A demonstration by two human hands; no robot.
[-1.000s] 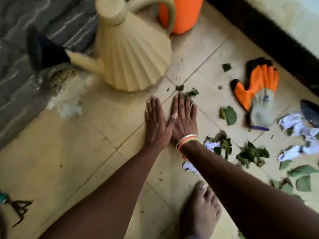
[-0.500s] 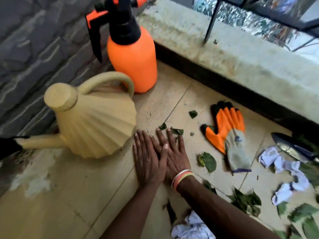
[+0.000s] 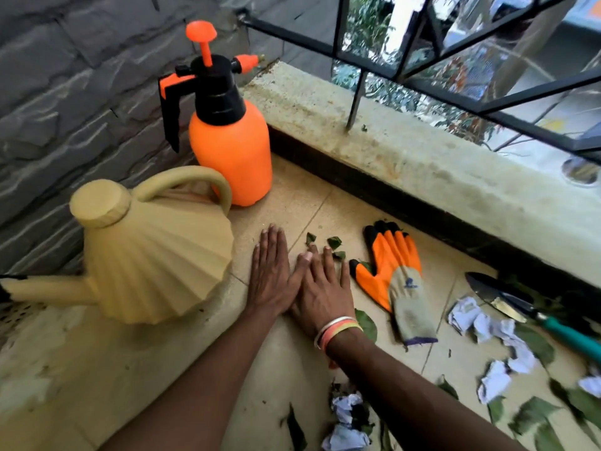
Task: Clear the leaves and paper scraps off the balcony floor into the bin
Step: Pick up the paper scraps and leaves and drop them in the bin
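Note:
My left hand (image 3: 271,273) and my right hand (image 3: 322,289) lie flat, palms down, side by side on the beige tiled floor (image 3: 292,203), holding nothing. A few small green leaf bits (image 3: 334,243) lie just past my right fingertips. One larger leaf (image 3: 367,324) sits by my right wrist. White crumpled paper scraps (image 3: 487,323) and green leaves (image 3: 533,415) are scattered at the right. More paper scraps (image 3: 346,408) lie under my right forearm. No bin is in view.
A beige watering can (image 3: 156,252) stands left of my hands, an orange pump sprayer (image 3: 231,148) behind it in the corner. An orange and grey glove (image 3: 398,281) lies right of my right hand. A trowel (image 3: 520,307) lies by the concrete ledge (image 3: 422,164) under the railing.
The view has tilted up, bringing the sprayer, ledge and railing into sight. Both hands stay flat on the floor side by side, near the same leaf bits.

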